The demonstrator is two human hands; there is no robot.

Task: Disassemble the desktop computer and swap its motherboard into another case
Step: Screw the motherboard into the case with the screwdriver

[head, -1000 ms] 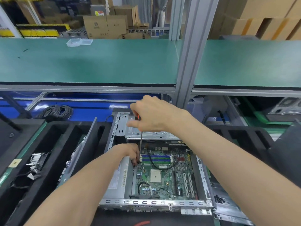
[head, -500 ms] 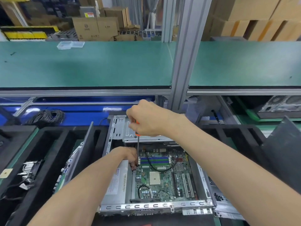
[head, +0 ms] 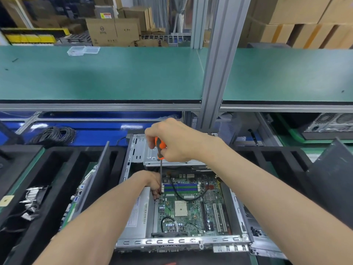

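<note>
An open grey desktop case (head: 172, 241) lies flat in front of me with a green motherboard (head: 191, 207) inside. My right hand (head: 175, 140) grips the orange and black handle of a screwdriver (head: 160, 148), held upright above the board. Its thin shaft runs down to the board's far left corner. There my left hand (head: 152, 182) has its fingers curled round the shaft's lower end, and the tip is hidden by them. A silver power supply (head: 139, 213) sits left of the board, and a drive cage (head: 149, 152) sits beyond it.
A grey side panel (head: 95, 180) leans in black foam trays (head: 57, 169) at the left, with loose metal parts (head: 32, 199) there. A green shelf (head: 95, 73) on an aluminium post (head: 215, 73) overhangs the bench. Coiled black cables (head: 55, 134) lie behind, and another case (head: 328, 127) sits at the right.
The view has shifted slightly, and the orange screwdriver handle shows more between my right fingers. Both hands stay at the board's far left corner.
</note>
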